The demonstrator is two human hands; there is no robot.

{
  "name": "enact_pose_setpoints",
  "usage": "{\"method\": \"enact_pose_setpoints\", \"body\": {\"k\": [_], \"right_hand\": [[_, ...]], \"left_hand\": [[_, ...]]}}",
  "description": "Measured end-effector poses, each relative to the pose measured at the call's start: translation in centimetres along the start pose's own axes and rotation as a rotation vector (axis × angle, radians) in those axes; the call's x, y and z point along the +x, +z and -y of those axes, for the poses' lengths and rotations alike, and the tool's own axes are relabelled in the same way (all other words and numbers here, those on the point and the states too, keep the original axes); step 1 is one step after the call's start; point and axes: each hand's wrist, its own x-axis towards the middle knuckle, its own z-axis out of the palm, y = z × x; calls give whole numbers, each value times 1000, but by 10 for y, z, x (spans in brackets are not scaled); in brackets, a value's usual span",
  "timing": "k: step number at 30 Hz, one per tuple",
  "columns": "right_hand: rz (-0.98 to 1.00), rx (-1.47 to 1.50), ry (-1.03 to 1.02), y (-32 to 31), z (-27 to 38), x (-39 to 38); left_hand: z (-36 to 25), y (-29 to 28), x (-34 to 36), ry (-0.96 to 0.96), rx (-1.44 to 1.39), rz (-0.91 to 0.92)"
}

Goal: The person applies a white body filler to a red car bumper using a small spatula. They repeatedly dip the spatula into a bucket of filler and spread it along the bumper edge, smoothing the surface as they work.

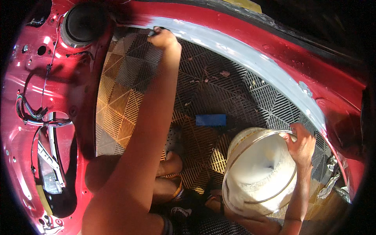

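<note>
My left arm reaches far up. My left hand (165,40) is closed around a small dark object (152,33), mostly hidden by the fingers, at the grey-coated strip (235,51) along the red car sill. Lower right, my right hand (301,144) grips the rim of a white plastic bucket (263,164). The thumb lies over the rim and the fingers are outside it. The bucket is tilted with its mouth toward me, and its inside looks stained, with a small dark spot at the bottom.
An opened red car door (35,78) stands at the left, with a round black speaker (85,24) and loose wires (39,117). A blue rectangular block (210,120) lies on the slatted tile floor (121,102). Crumpled plastic (327,188) lies at the right.
</note>
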Motion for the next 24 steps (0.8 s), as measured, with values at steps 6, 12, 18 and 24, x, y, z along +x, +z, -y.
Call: {"method": "enact_pose_setpoints", "body": {"k": [6, 12, 18, 24], "right_hand": [[-10, 9, 13, 2, -2, -1], [1, -20, 4, -1, 1, 2], [0, 28, 0, -1, 8, 2], [-8, 9, -21, 2, 5, 4]], "left_hand": [[23, -8, -5, -28, 17, 79], [44, -5, 2, -171, -43, 53], [16, -9, 54, -63, 52, -73], [21, -26, 71, 3, 133, 73]]}}
